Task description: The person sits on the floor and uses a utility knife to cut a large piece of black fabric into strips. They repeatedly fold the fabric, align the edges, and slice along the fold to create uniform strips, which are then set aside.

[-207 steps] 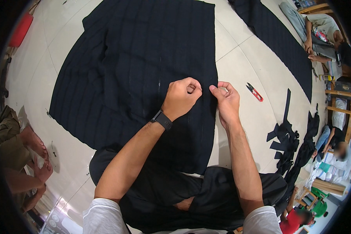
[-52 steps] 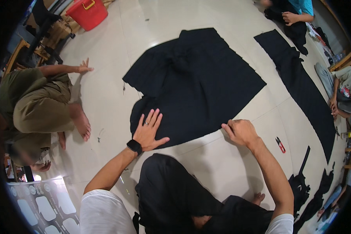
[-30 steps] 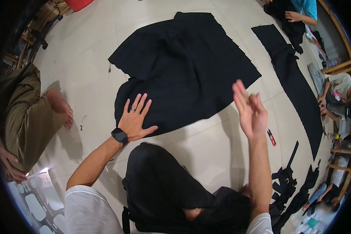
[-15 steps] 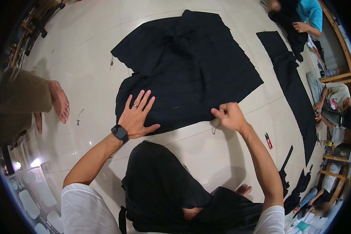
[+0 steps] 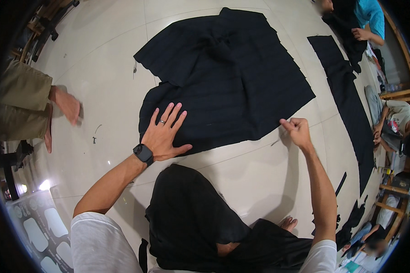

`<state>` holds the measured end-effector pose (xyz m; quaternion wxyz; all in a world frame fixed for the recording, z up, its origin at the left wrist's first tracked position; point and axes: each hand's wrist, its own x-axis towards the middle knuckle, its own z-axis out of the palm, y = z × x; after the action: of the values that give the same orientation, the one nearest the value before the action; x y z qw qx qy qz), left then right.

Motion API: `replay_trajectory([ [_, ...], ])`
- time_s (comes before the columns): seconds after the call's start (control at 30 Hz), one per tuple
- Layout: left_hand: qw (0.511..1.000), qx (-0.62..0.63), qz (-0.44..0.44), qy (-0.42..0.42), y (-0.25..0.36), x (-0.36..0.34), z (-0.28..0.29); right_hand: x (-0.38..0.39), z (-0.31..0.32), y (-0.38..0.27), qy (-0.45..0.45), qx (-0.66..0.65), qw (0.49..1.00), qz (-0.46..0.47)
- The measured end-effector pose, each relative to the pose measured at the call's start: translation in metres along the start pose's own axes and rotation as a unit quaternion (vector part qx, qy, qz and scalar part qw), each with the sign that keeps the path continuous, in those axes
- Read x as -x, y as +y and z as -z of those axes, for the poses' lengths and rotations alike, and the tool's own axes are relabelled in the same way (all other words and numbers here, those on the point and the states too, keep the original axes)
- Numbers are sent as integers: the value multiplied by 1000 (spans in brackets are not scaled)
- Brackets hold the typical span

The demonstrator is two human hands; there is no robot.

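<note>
A large piece of black fabric [image 5: 246, 68] lies on the tiled floor in front of me, with raised wrinkles in its middle and a stepped right edge. Fingers spread, my left hand [image 5: 163, 134] rests flat on its near left corner; a ring and a dark watch show on that arm. My right hand [image 5: 298, 132] is closed in a pinch just off the fabric's near right edge. What its fingers hold, if anything, is too small to make out. A faint thin dark line lies on the floor beneath that hand.
To the right lies a long black fabric strip [image 5: 346, 104], with smaller black scraps [image 5: 354, 216] nearer me. A person's bare foot [image 5: 66, 105] is at the left. Several other people sit along the right side, one in a blue shirt [image 5: 370, 18]. A patterned sheet [image 5: 38, 232] lies lower left.
My right hand has moved right, off the fabric, still pinched. A pale thin line on the cloth has mostly vanished. My right arm now covers the red snips. The person's foot at left has shifted.
</note>
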<state>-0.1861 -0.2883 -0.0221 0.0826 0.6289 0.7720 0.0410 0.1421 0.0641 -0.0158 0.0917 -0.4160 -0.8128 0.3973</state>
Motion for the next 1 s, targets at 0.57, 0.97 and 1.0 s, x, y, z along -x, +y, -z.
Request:
replay_trajectory([
  [0.57, 998, -13, 56, 21, 10, 3, 0, 3, -58, -144, 54, -112, 982, 139],
  [0.97, 970, 108, -200, 85, 80, -89, -18, 30, -64, -97, -145, 303, 894, 298],
  [1.0, 971, 95, -205, 77, 80, -92, -21, 30, -65, -94, -146, 298, 901, 281],
])
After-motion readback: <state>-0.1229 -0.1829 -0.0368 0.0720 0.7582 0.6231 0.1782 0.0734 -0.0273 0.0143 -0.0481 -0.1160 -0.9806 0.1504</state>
